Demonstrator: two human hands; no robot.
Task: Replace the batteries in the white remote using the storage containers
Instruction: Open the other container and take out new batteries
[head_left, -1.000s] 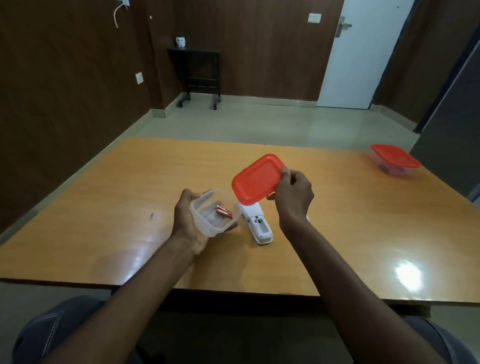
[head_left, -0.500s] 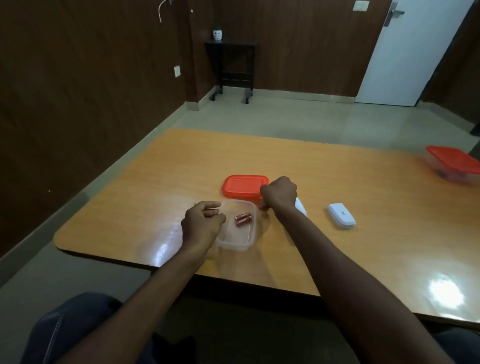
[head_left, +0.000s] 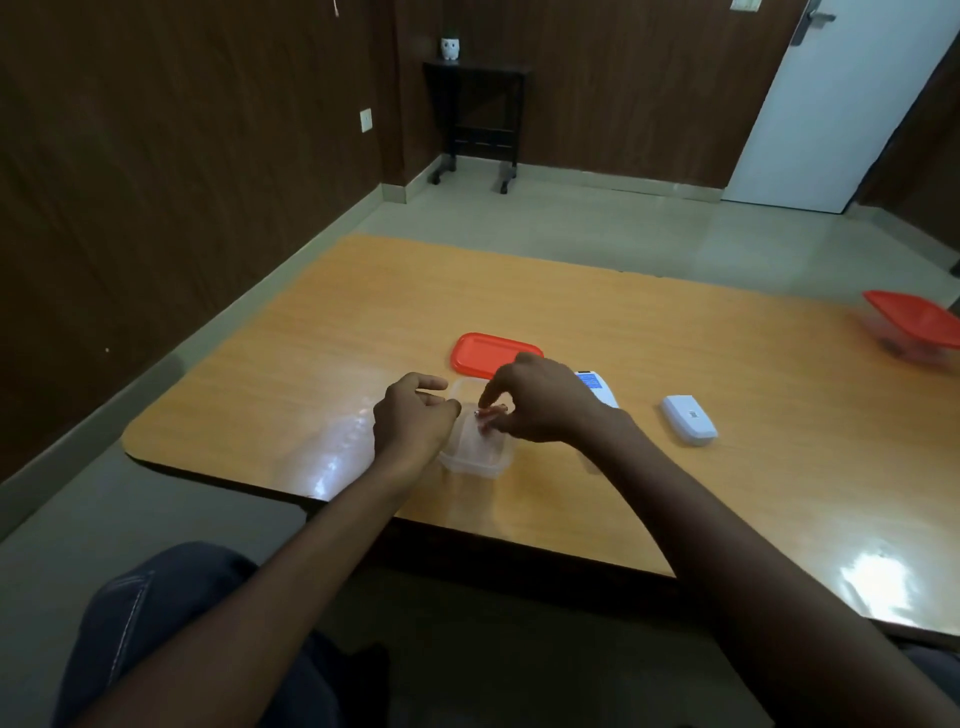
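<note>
A clear lidless container (head_left: 475, 452) sits on the orange table (head_left: 675, 364) near its front edge. My left hand (head_left: 413, 423) holds the container's left wall. My right hand (head_left: 540, 402) reaches into it from the right, fingertips pinched on a red battery (head_left: 488, 413). The container's red lid (head_left: 491, 355) lies flat just behind the hands. The white remote (head_left: 597, 387) lies behind my right wrist, mostly hidden. Its white battery cover (head_left: 688, 420) lies apart to the right.
A second clear container with a red lid (head_left: 914, 325) stands at the table's far right edge. A small black side table (head_left: 475, 119) stands against the far wall, and a white door (head_left: 836, 104) is at the back right.
The red lid went from my right hand to the table. The container was set down, and my right hand moved into it and took a battery. The camera view shifted left.
</note>
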